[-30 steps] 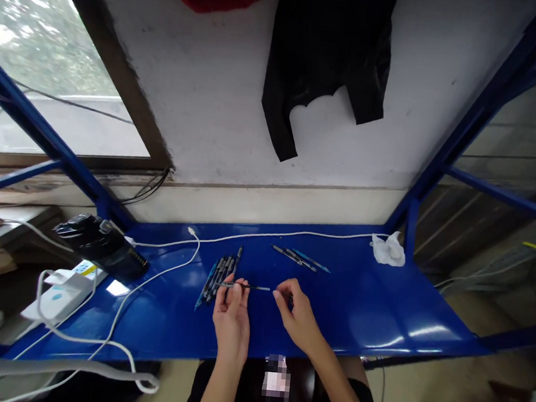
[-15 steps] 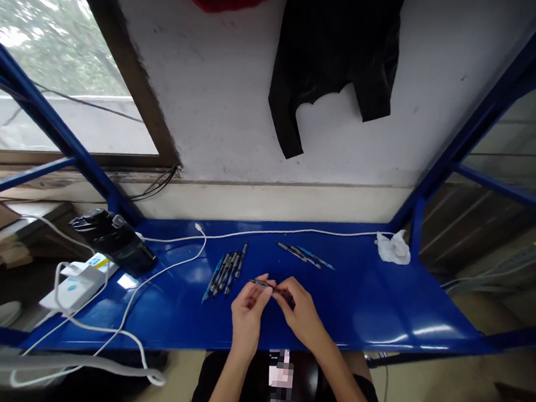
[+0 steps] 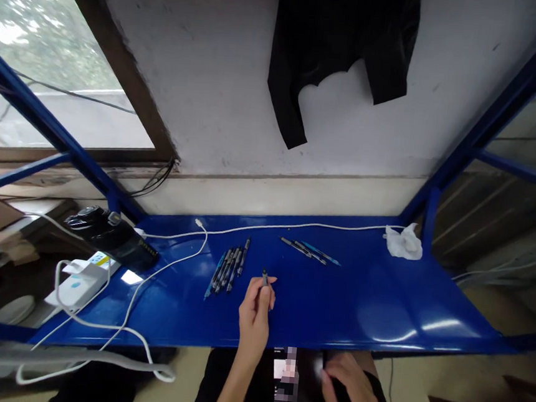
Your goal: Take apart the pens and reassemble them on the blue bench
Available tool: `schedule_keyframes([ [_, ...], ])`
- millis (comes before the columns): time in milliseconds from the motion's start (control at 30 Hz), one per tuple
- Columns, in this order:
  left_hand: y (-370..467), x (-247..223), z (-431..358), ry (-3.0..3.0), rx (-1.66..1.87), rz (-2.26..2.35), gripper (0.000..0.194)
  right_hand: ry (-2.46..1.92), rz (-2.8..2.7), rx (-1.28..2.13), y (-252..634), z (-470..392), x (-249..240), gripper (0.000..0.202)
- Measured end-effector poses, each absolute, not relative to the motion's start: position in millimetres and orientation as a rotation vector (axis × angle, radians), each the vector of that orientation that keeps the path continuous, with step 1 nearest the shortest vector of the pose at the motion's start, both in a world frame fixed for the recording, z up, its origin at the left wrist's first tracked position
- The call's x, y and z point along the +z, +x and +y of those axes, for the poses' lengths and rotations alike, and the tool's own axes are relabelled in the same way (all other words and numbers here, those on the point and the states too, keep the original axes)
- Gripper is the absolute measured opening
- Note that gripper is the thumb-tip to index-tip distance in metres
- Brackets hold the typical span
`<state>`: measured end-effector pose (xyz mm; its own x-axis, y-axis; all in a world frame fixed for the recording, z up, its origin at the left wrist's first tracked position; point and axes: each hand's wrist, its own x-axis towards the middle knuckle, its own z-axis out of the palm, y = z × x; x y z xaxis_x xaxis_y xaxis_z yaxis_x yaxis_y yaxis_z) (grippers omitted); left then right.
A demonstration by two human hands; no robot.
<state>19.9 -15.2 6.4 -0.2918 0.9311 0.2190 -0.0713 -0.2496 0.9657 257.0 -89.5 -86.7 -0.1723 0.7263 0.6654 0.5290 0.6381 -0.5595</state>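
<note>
L hand (image 3: 256,309): my fingers closed, pinching grey-black pen (image 3: 265,278) over blue table (image 3: 357,309), prob. for steadiness
R hand (image 3: 354,391): half-curled, nearer me; contents can't tell
Pen row (image 3: 227,269): aligned, L side, prob. for order

No text readable. Lettering (image 3: 148,249) on black bottle (image 3: 110,235) too small; marks (image 3: 102,260) on white power strip (image 3: 83,286), likewise.

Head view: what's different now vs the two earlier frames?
Right hand has let go of the pen and dropped down toward the lap; can't tell if it's holding anything. Left hand keeps the pen, now pointing toward the wall instead of crosswise. Unchanged: pen row, black bottle, crumpled tissue.
</note>
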Motion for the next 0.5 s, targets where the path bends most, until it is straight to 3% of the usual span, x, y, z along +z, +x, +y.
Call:
schedule_keyframes([
  [100,21,11,-17,1.238,1.554,1.193,0.033,-1.412,-1.897,0.189,306,-104,-150,0.024],
  [200,22,14,-18,1.31,1.457,1.245,0.032,-1.77,-1.837,0.191,340,-95,-189,0.053],
  [267,23,14,-17,1.301,1.436,1.23,0.033,-1.866,-1.786,0.207,354,-90,-198,0.06],
  [367,26,12,-16,1.205,1.46,1.147,0.035,-1.889,-1.828,0.305,368,-92,-198,0.055],
  [500,28,14,-14,1.132,1.495,1.072,0.021,-1.898,-1.835,0.42,377,-96,-187,0.054],
])
